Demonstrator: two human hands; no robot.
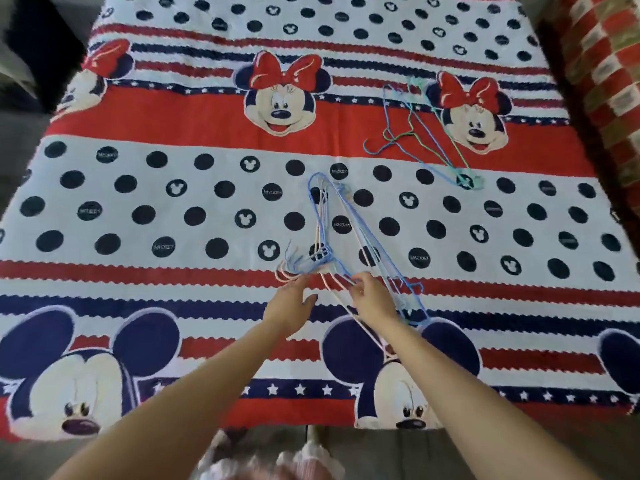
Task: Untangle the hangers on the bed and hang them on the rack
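- Right now the right hand has its grip narrowed onto the wires of the near bundle of thin blue and pale pink plastic hangers, its fingers curled round strands at the lower middle of the tangle.
- The left hand has a wide grip, fingers straight, fingertips touching the pink hooks at the bundle's left end.
- That bundle lies on the bed with the red, white and navy cartoon-mouse blanket, its long axis running from a narrow rounded end far from the person down and rightward past the right wrist; the hooks stick out to the left.
- A second tangle of blue and green wire-thin hangers lies well apart, up and to the right, its long axis slanting down to the right, hooks toward the lower left.
- At the right edge stands a red-and-cream checked cushion.
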